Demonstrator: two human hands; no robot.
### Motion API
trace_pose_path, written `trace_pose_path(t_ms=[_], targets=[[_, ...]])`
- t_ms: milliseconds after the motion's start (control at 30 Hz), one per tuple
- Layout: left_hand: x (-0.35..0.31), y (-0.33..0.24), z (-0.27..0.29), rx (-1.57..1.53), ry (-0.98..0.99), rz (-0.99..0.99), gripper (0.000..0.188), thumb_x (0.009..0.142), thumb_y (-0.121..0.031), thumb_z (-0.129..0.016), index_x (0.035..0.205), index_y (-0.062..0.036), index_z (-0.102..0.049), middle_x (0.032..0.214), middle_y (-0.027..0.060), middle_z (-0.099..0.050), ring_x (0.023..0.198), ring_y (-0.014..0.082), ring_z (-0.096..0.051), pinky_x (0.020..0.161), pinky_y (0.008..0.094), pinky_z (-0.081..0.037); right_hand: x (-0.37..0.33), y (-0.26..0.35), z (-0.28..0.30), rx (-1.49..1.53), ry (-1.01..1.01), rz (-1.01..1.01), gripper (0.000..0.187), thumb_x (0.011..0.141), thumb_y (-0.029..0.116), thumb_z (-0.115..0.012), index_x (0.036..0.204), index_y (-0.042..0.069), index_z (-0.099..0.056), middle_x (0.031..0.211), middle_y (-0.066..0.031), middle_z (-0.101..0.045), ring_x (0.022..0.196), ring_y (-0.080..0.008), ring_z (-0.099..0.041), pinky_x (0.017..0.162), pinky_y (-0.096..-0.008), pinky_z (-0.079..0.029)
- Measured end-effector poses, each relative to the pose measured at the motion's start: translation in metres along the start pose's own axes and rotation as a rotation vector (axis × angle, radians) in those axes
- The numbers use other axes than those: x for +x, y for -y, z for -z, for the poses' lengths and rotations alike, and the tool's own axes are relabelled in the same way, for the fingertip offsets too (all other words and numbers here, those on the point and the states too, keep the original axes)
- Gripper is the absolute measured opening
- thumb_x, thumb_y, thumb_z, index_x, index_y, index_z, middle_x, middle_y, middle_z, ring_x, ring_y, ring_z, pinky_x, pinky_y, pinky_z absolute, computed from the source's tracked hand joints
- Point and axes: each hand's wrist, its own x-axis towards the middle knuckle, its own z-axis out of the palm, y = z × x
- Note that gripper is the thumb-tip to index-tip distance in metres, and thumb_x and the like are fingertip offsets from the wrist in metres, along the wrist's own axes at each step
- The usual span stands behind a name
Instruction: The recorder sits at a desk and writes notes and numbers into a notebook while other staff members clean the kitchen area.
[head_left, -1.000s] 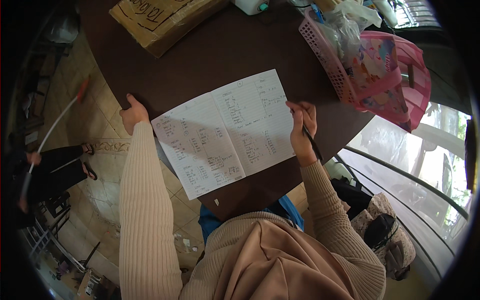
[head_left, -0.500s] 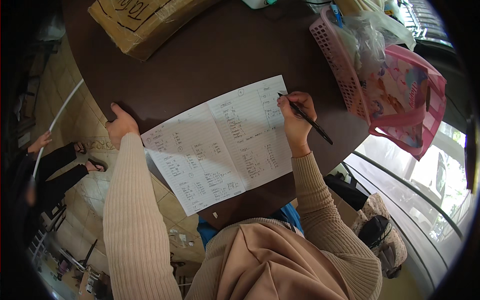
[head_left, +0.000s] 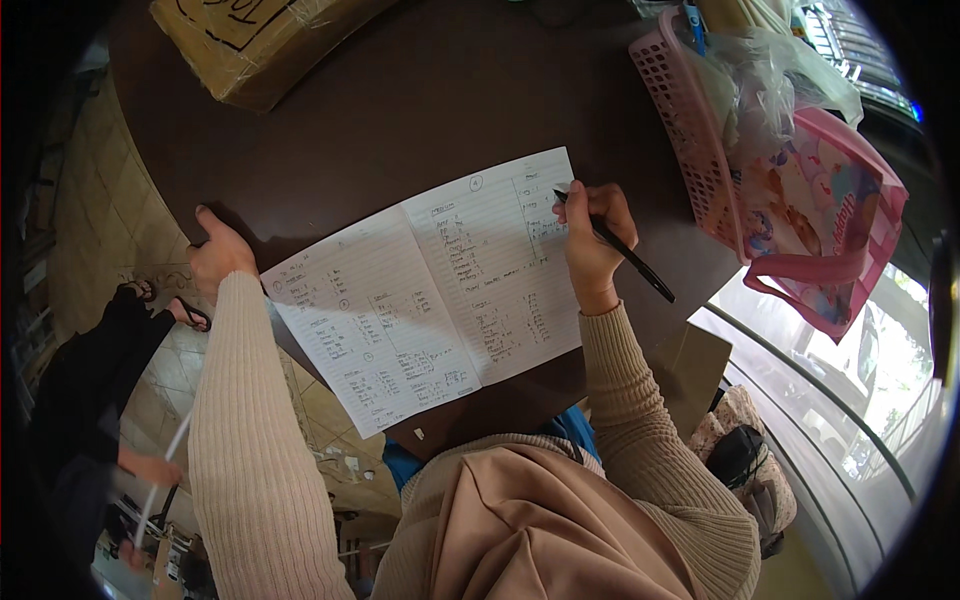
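An open lined notebook sheet (head_left: 430,270) with handwritten lists on both halves lies on the dark brown table (head_left: 400,130), tilted, its center crease running down the middle. In my right hand (head_left: 597,240) is a black pen (head_left: 640,268), pinched between thumb and fingers. Its tip meets the right page near the short column at the upper right. My left hand (head_left: 222,252) grips the table's left edge beside the sheet's left corner, thumb up on the top and the other fingers bent over the rim, partly hidden.
A taped cardboard box (head_left: 250,50) stands at the far left of the table. A pink plastic basket (head_left: 685,130) holding plastic bags is at the right, beside a pink printed bag (head_left: 825,220). To the left, on the tiled floor, a person in black (head_left: 90,370) holds a white pole (head_left: 170,470).
The pen and my right hand stay almost in place at the upper right column. The view has shifted slightly. At the left, the other person has come nearer and the white pole has swung lower.
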Motion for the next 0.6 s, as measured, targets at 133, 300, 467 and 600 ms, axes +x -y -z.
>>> trace_pose_path(t_ms=[133, 300, 467, 600], targets=[[-0.0016, -0.0010, -0.0007, 0.016, 0.010, 0.013, 0.084, 0.077, -0.067, -0.031, 0.115, 0.0051, -0.051, 0.110, 0.0232, -0.057, 0.103, 0.0342, -0.055, 0.087, 0.0411, -0.042, 0.0005, -0.0083, 0.0003, -0.081, 0.002, 0.105, 0.029, 0.076, -0.005, -0.063, 0.061, 0.005, -0.041, 0.060, -0.0051, -0.054, 0.052, -0.0103, -0.057, 0.046, -0.0218, -0.045], [-0.0004, 0.0016, -0.0016, -0.047, -0.018, -0.016, 0.085, 0.077, -0.067, -0.032, 0.118, 0.0057, -0.049, 0.116, 0.0229, -0.054, 0.108, 0.0341, -0.052, 0.092, 0.0392, -0.039, 0.0006, -0.0094, -0.0007, -0.060, 0.003, 0.060, 0.029, 0.075, -0.006, -0.062, 0.060, 0.006, -0.040, 0.060, -0.0044, -0.053, 0.051, -0.0104, -0.058, 0.046, -0.0219, -0.045], [-0.0003, 0.0010, -0.0005, -0.050, 0.013, 0.005, 0.086, 0.077, -0.067, -0.032, 0.120, 0.0053, -0.047, 0.118, 0.0224, -0.053, 0.110, 0.0340, -0.051, 0.093, 0.0393, -0.038, 0.0006, -0.0092, -0.0031, -0.102, -0.006, 0.109, 0.030, 0.075, -0.006, -0.062, 0.059, 0.006, -0.039, 0.060, -0.0038, -0.052, 0.051, -0.0104, -0.058, 0.045, -0.0217, -0.045], [-0.0007, 0.0002, 0.0004, -0.051, 0.009, 0.015, 0.086, 0.077, -0.067, -0.032, 0.122, 0.0050, -0.046, 0.120, 0.0222, -0.052, 0.111, 0.0339, -0.050, 0.094, 0.0395, -0.038, 0.0008, -0.0080, -0.0042, -0.147, 0.024, 0.170, 0.030, 0.075, -0.007, -0.061, 0.059, 0.006, -0.038, 0.060, -0.0037, -0.051, 0.051, -0.0102, -0.058, 0.045, -0.0214, -0.044]])
